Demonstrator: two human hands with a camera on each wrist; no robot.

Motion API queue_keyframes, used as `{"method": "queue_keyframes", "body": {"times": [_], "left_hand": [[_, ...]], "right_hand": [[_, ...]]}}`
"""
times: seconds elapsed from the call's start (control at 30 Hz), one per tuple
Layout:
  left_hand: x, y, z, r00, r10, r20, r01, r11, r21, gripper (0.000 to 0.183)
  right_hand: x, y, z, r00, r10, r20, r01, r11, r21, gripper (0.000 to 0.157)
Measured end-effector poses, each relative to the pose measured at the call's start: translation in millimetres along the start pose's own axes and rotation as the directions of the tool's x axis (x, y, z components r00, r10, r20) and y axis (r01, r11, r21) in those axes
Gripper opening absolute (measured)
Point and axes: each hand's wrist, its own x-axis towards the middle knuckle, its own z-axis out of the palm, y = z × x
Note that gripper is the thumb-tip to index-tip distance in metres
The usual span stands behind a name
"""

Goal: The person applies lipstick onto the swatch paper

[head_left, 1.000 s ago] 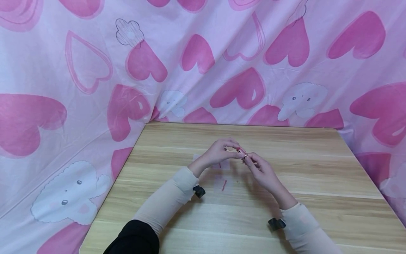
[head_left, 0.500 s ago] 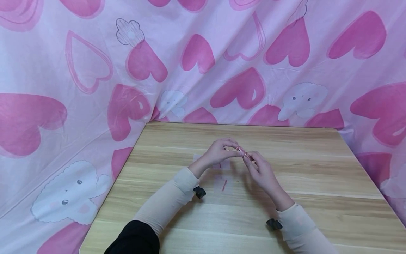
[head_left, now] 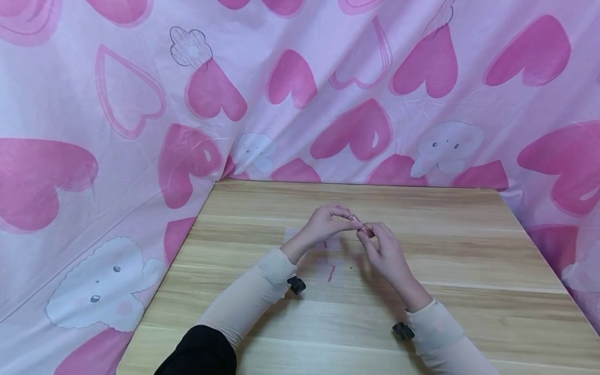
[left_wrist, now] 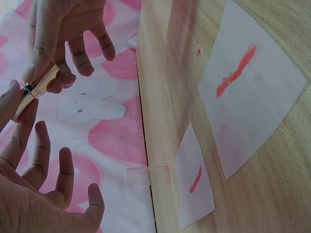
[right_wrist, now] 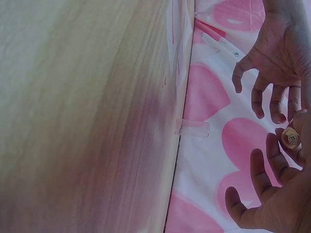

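While raised above desk (head_left: 262, 333) at frame centre, gold lipstick tube (left_wrist: 38, 91) pinched at both ends: left hand (head_left: 323, 225) fingertips curled on one end, right hand (head_left: 382, 252) thumb and forefinger on other, spare fingers loose. Long axis bridging hands, equally near both. Below: red-smeared paper slips (left_wrist: 252, 92).

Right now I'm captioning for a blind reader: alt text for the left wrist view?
Two hands, left hand and right hand, pinch a gold lipstick tube between fingertips above a wooden table; two papers bearing red smears lie on it.
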Motion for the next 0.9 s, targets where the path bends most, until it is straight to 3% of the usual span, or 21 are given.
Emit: {"method": "queue_keyframes", "body": {"times": [0.37,0.9], "left_hand": [[-1.2,-0.1,1.4,0.999,0.017,-0.037,-0.013,0.996,0.084,0.021],[-2.5,-2.3,-1.2,0.999,0.032,0.013,-0.033,0.994,0.101,0.019]], "right_hand": [[1.2,5.0,6.2,0.984,-0.146,-0.098,0.138,0.987,-0.077,0.014],[1.3,7.4,7.5,0.989,-0.126,-0.080,0.122,0.991,-0.059,0.016]]}}
